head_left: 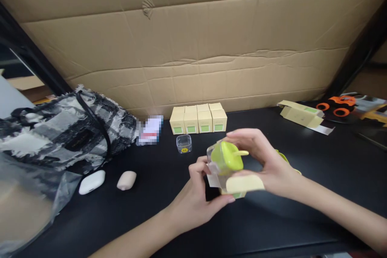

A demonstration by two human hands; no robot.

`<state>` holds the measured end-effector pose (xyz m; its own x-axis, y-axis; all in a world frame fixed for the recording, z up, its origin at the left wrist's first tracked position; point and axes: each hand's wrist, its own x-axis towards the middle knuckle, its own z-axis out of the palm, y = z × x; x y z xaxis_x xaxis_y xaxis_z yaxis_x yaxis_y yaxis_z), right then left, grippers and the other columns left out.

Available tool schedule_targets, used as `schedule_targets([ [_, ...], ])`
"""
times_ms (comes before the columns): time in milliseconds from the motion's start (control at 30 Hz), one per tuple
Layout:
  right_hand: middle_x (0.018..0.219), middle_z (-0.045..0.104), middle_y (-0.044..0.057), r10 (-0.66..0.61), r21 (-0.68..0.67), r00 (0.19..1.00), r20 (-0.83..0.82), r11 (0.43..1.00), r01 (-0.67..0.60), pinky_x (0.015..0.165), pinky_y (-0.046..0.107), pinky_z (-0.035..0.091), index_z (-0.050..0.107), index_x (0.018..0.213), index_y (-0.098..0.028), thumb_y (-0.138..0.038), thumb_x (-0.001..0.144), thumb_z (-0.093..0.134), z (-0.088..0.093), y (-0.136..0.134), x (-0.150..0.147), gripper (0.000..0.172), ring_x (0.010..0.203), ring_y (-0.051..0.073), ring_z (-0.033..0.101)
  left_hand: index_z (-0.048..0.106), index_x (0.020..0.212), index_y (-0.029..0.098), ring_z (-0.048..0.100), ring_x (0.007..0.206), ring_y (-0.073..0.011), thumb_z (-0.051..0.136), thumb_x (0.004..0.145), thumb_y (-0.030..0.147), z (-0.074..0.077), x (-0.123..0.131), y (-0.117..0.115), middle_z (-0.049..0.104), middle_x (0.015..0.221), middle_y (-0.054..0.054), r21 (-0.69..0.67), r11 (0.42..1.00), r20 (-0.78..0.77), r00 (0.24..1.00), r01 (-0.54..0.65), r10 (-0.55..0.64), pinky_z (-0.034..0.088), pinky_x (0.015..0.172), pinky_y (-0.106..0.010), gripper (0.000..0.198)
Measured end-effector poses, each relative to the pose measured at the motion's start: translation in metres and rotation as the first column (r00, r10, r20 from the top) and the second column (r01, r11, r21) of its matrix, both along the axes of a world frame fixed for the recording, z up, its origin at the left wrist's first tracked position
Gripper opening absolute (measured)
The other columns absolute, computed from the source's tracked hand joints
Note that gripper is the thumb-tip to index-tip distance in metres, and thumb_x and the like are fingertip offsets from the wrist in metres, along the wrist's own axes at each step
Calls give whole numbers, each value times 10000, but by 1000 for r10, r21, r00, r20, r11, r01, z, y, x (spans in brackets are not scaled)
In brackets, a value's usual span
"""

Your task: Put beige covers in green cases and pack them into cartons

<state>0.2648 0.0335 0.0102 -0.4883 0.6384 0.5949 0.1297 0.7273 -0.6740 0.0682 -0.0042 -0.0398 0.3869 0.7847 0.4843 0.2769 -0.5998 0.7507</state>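
Between my hands is a lime-green rounded-square item [232,157] with a pale yellow stem, partly inside a clear plastic case [214,154]. My right hand [269,159] has its fingers and thumb closed around the sides of this cased item. Below it my left hand [196,197] grips a small cream carton [240,194], whose flaps stand open. One flap is in front of the item's lower side, so I cannot tell how deep the case sits in the carton. Behind my right wrist a green thing [282,155] lies mostly hidden on the black table [157,221].
Several cream boxes [198,120] stand in a row by the cardboard wall [211,40]. A clear plastic cup [184,144] sits before them. Left are a white case [92,182], a pink case [127,180] and a frayed bag [60,133]. Right are an opened carton [302,115] and an orange toy vehicle [341,106].
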Motion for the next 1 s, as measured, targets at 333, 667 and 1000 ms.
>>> schedule_targets([
  [333, 1090, 624, 64, 44, 45, 945, 325, 997, -62, 839, 297, 511, 523, 1062, -222, -263, 829, 647, 8, -7, 13, 267, 995, 183, 609, 248, 1016, 281, 545, 1063, -210, 589, 830, 132, 1, -1, 0, 382, 1231, -96, 17, 997, 26, 997, 75, -75, 476, 834, -374, 417],
  [667, 1113, 498, 75, -53, 38, 910, 412, 998, 41, 809, 317, 499, 641, 821, -215, -238, 933, 474, 2, -12, 7, 202, 920, 169, 562, 223, 1159, 310, 497, 1192, -244, 606, 821, 111, -4, -3, 2, 357, 1281, -109, 71, 990, 29, 992, 121, -123, 483, 919, -430, 549],
  [1000, 1038, 560, 65, 18, 49, 990, 142, 998, -25, 810, 301, 492, 481, 1254, -293, -549, 948, 342, -2, -9, 20, 422, 961, 200, 555, 265, 1285, 300, 245, 1372, -306, 711, 761, 264, 3, -7, 1, 266, 1367, -113, 34, 999, -156, 988, 12, -6, 366, 1084, -493, 690],
])
